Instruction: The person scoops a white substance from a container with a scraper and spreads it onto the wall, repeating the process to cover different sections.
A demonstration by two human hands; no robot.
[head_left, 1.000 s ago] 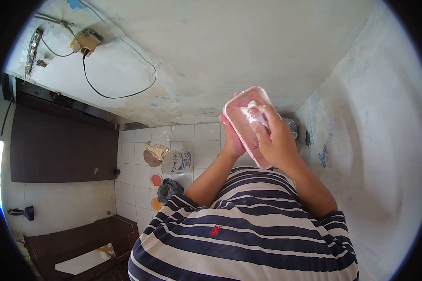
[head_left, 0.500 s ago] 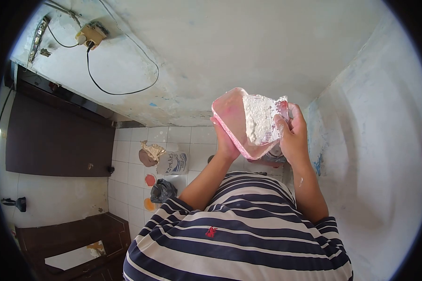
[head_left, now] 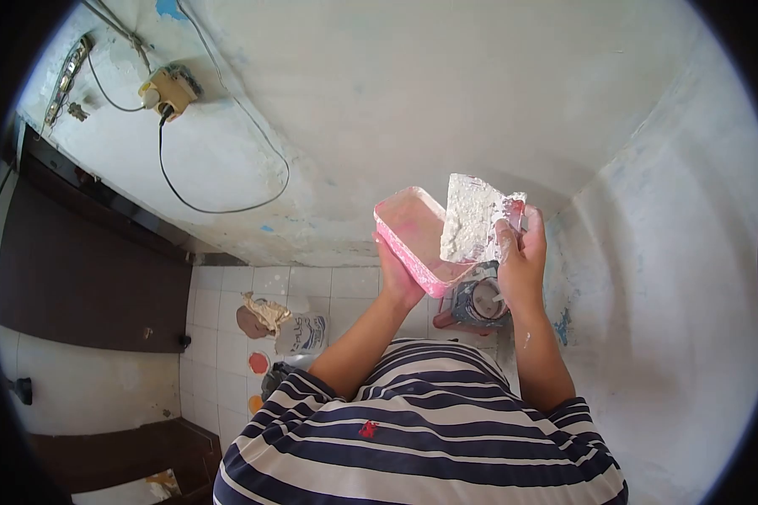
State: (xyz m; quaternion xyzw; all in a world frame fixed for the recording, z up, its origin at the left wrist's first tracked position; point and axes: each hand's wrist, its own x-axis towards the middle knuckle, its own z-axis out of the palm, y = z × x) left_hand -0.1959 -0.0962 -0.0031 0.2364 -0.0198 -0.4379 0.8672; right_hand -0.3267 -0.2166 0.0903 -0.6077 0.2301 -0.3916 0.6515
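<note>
Presently: tray point(head_left: 414, 234), stiff, light, we judge; left hand point(head_left: 402, 279) clamped on its side. Scraper point(head_left: 514, 208), likely heavy with paste point(head_left: 468, 220); right hand point(head_left: 524, 268) clamped on its end, best hold.

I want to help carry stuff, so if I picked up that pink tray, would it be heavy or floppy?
Probably light: only the left hand seems to hold the pink tray up, and its inside looks almost bare. It looks fairly stiff, since its sides stand up straight. It might feel a bit slippery where pale smears mark its side.
</note>
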